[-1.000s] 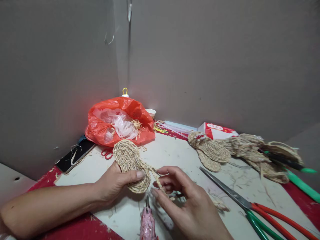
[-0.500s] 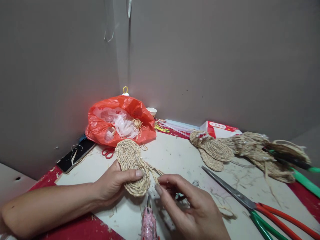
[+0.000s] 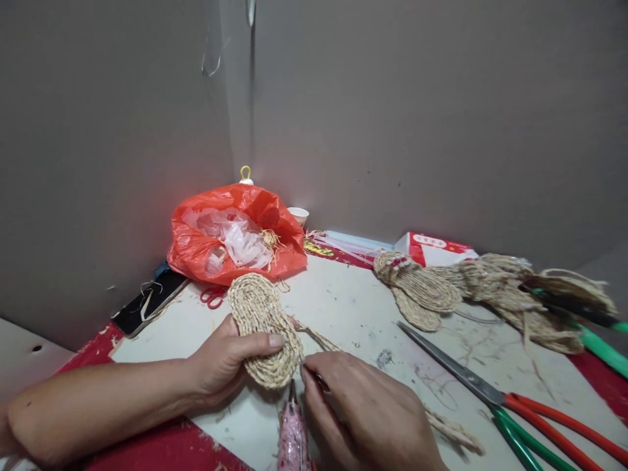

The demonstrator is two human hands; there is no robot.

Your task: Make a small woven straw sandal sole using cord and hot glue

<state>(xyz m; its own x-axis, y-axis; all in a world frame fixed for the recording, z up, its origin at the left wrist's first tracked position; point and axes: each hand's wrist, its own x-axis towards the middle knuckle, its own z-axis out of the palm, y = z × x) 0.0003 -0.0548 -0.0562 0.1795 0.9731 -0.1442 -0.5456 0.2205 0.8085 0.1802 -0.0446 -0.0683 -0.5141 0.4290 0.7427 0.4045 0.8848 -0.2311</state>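
Note:
My left hand [image 3: 223, 361] grips a small oval sole woven from straw braid [image 3: 262, 324], thumb across its top, holding it tilted above the table. A loose straw braid [image 3: 318, 338] runs from the sole's right edge. My right hand [image 3: 366, 409] is closed in a pinch on that braid right at the sole's lower right edge. A pink glue gun [image 3: 293, 432] lies just below the sole, its nozzle pointing up toward it.
An orange plastic bag [image 3: 235, 232] with clear plastic and straw sits at the back by the wall. Finished straw soles [image 3: 417, 291] and bundles [image 3: 510, 294] lie right. Large scissors with red and green handles [image 3: 495, 399], a phone [image 3: 150, 301], a red-white box [image 3: 436, 246].
My right hand moved left and down, closing onto the braid against the sole's edge. The left hand kept hold of the sole, nearly still.

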